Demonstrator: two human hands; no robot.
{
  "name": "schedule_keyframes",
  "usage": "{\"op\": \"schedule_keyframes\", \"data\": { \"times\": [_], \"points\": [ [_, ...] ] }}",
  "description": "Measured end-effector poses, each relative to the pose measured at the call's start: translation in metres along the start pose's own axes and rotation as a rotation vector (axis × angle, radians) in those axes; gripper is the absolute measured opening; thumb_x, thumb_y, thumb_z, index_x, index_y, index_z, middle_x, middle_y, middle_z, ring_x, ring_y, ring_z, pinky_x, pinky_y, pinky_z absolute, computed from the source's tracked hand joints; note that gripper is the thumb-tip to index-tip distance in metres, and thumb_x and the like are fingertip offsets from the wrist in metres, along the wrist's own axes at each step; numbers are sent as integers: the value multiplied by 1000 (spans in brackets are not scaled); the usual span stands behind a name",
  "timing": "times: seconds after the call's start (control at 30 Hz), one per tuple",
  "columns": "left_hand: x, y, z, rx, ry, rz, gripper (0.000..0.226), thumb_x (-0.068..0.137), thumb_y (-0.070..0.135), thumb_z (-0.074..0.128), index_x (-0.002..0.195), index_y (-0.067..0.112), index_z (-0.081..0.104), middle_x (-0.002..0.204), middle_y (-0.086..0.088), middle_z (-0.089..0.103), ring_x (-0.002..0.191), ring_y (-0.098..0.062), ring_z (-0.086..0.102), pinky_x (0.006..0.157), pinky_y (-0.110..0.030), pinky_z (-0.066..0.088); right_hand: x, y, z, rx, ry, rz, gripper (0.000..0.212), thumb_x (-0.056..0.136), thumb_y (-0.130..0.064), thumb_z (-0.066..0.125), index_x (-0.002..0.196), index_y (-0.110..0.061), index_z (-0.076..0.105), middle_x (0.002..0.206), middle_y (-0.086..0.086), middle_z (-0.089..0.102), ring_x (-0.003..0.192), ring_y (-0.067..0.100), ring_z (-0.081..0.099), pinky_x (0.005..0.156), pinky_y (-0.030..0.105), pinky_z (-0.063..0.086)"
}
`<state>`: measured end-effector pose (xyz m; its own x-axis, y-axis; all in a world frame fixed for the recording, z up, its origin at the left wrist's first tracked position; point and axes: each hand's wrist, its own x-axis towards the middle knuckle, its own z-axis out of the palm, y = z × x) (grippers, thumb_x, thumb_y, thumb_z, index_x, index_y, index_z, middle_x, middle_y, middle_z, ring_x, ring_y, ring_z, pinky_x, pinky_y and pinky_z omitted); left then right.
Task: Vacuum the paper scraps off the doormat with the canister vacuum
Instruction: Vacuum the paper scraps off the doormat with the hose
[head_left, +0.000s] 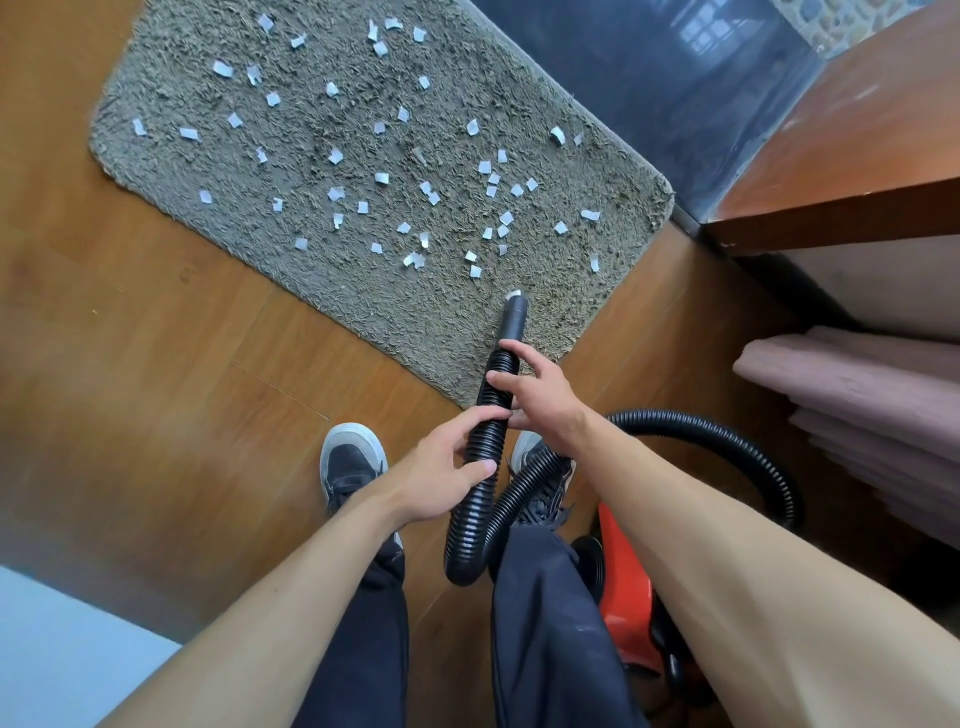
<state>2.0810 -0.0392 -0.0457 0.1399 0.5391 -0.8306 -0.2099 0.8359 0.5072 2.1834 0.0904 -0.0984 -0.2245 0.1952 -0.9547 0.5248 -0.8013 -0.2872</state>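
Note:
A grey shaggy doormat lies on the wooden floor, strewn with several white paper scraps. The black ribbed vacuum hose ends in a smooth nozzle whose tip rests on the mat's near edge, with a scrap at its mouth. My left hand grips the hose lower down. My right hand holds the hose just behind the nozzle, fingers wrapped over it. The red canister vacuum stands at my right leg, partly hidden by my right arm.
A wooden cabinet stands right of the mat, with folded pink cloth below it. Dark glossy floor borders the mat's far side. My shoes are on the wood floor near the mat. A pale surface is at bottom left.

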Motion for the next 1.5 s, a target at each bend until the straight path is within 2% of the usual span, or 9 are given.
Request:
{"op": "schedule_keyframes", "data": {
  "times": [0.13,0.23,0.5,0.67,0.83,0.97,1.07,1.3,1.5],
  "points": [
    [-10,-5,2,-20,4,-13,53,96,5,54,135,40,46,97,16,56,67,1,56,61,-17,44,-5,5,7,-28,-17,22,48,90,-5,63,129,-32,54,108,10,66,74,17,68,59,32,56],
    [-18,-11,3,-68,23,-22,53,96,2,53,133,41,46,95,13,55,67,0,55,59,-16,44,-7,8,14,-44,-53,32,48,91,-5,63,129,-32,53,112,12,65,83,20,68,68,38,60],
    [-12,-17,0,-72,40,-2,55,97,4,53,128,49,47,99,16,55,72,-2,54,65,-18,45,-3,5,14,-66,-63,-17,49,92,-5,63,134,-29,51,111,13,64,86,19,69,75,40,61],
    [1,-9,4,-6,34,26,57,95,7,55,125,55,50,103,16,58,81,-4,56,87,-38,51,-3,2,0,-34,0,-31,48,93,-5,61,133,-29,52,101,8,64,80,17,69,63,32,60],
    [7,-1,5,47,28,43,56,95,10,56,128,54,47,109,13,60,91,-7,59,92,-41,53,-1,-5,-5,-23,18,-37,49,93,-4,61,135,-27,51,102,8,65,77,16,68,58,30,57],
    [2,-1,1,0,25,18,53,97,8,53,133,47,46,102,14,58,75,-1,56,65,-19,49,1,-8,3,-44,3,-17,47,92,-4,61,132,-28,53,108,8,63,79,17,67,61,33,59],
    [-5,-3,-2,-37,25,4,53,97,4,52,136,39,45,98,14,57,67,2,55,59,-11,43,0,-5,11,-46,-21,-4,47,92,-3,60,131,-28,52,108,8,63,82,18,66,61,34,59],
    [-15,-15,-3,-74,35,-37,54,97,5,52,132,46,46,98,15,55,73,-1,54,67,-19,45,-1,3,22,-78,-45,16,50,91,-3,60,134,-28,52,106,8,63,87,21,68,75,42,60],
    [-17,-17,1,-121,34,-58,53,97,4,51,132,44,47,96,10,56,74,-3,53,62,-18,45,-4,4,22,-101,-62,24,48,92,-4,60,133,-29,51,110,10,62,85,20,66,65,36,59]
  ]
}}
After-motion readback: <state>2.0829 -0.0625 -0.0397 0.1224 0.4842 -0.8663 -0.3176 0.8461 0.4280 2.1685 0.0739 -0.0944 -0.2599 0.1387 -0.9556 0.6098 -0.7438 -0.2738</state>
